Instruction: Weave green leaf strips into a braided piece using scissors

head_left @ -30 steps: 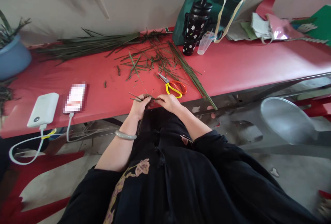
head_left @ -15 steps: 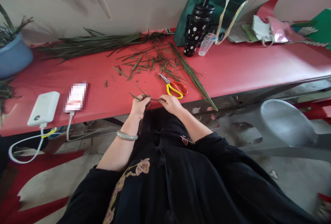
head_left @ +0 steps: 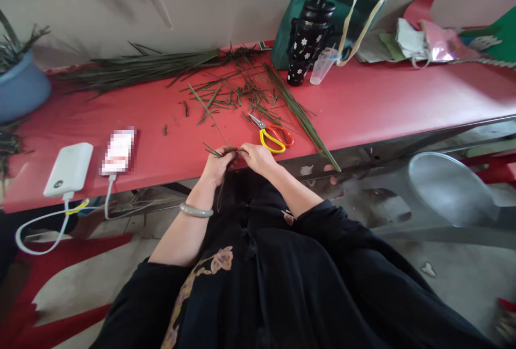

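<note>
Two hands meet at the near edge of the red worktop (head_left: 382,101), working thin green leaf strips (head_left: 220,151). At far left a blue pot (head_left: 22,88) sits at the worktop's end; nearer lie a white power bank (head_left: 68,169) and a phone (head_left: 117,151), each with a cable hanging over the front edge. The left hand (head_left: 215,165), a pale bangle (head_left: 195,211) on its wrist, has its grip pinched shut on the strips, which are narrow, flat and dark green, with several loose tips fanning out leftward past the fingers and one strand hanging down toward the lap. The bundle's long axis runs roughly left to right, parallel to the worktop's edge and just over it. The right hand (head_left: 258,158) closes its grip on the same strips from the other side, fingertips almost touching the left's. Just behind it lie yellow-and-orange scissors (head_left: 271,136), blades pointing back-left into scattered cuttings (head_left: 234,93). Bare red surface stays open between phone and hands. Farther right stand a black flowered bottle (head_left: 308,37) and a green bag (head_left: 342,5).
</note>
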`<state>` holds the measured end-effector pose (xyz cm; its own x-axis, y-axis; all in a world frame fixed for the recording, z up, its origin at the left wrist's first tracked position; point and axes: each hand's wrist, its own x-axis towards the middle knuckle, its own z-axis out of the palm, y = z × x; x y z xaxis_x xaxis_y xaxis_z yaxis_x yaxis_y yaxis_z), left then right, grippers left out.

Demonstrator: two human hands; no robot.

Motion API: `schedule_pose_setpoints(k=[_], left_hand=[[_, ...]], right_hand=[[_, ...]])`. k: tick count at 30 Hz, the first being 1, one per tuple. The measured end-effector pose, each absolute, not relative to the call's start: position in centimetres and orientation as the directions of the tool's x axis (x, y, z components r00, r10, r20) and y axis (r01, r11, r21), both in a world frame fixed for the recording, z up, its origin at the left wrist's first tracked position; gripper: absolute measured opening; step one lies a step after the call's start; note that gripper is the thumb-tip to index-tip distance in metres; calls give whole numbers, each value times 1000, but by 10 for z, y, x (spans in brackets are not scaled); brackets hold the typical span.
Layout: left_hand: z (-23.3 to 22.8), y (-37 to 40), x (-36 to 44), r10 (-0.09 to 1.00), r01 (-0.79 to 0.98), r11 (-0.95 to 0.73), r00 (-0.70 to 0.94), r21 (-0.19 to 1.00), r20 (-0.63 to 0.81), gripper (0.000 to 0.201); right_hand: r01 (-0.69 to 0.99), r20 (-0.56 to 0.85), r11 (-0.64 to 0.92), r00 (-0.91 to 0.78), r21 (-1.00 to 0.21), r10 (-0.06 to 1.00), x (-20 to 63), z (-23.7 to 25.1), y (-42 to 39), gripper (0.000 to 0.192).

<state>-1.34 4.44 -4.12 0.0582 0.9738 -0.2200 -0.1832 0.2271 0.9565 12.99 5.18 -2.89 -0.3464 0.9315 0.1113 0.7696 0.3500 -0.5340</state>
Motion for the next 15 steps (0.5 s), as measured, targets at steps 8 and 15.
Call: schedule_pose_setpoints(k=[8,15], left_hand=[[-39,47,-17,976,-322,203,-13,925,-219,23],[-42,45,-18,980,-266,201,57,943,-193,25]], right_hand=[[757,115,360,-358,-546,927,135,-27,55,24],[631,111,320,-348,-707,931,126,-34,61,25]])
